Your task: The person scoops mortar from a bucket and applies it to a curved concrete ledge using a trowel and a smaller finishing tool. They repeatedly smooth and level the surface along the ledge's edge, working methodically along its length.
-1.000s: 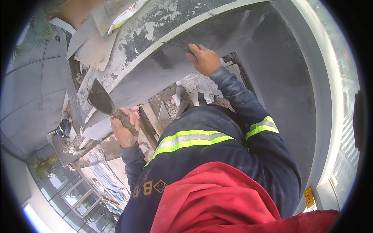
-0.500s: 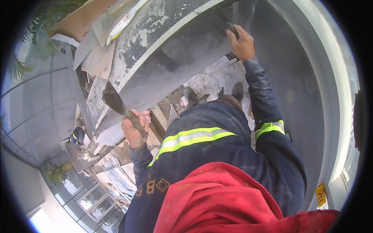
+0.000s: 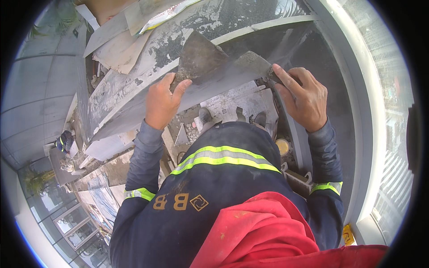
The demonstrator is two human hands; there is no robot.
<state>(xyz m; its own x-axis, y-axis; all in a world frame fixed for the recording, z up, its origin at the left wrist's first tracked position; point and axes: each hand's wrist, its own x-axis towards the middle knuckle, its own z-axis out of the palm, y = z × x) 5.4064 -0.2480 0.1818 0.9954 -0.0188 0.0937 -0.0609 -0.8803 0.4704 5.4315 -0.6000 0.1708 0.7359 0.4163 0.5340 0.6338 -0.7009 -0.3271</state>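
Observation:
My left hand (image 3: 161, 100) is closed around the crusted grip of a putty knife (image 3: 200, 56), whose broad, mortar-smeared blade points up and to the right. Opposite it, my right hand (image 3: 307, 99) grips a second putty knife (image 3: 254, 63) with its blade aimed left. The two blades are close together in front of my chest; whether they touch I cannot tell. Beneath and behind them runs a smooth grey plastered ledge (image 3: 134, 121) with a pale edge strip. Most of both handles is hidden by my fingers.
Flaked, dusty stone with cardboard sheets (image 3: 118, 53) and a white bag (image 3: 167, 17) lies beyond the ledge. Rubble and boards surround my boots (image 3: 205, 115). A round yellowish tub (image 3: 282, 146) stands low at right, inside the curved pale frame (image 3: 359, 111). Another person (image 3: 65, 141) is far left.
Both hands have come together before me. The right putty knife has come back from the far wall surface, and the left one has moved up and rightward toward it.

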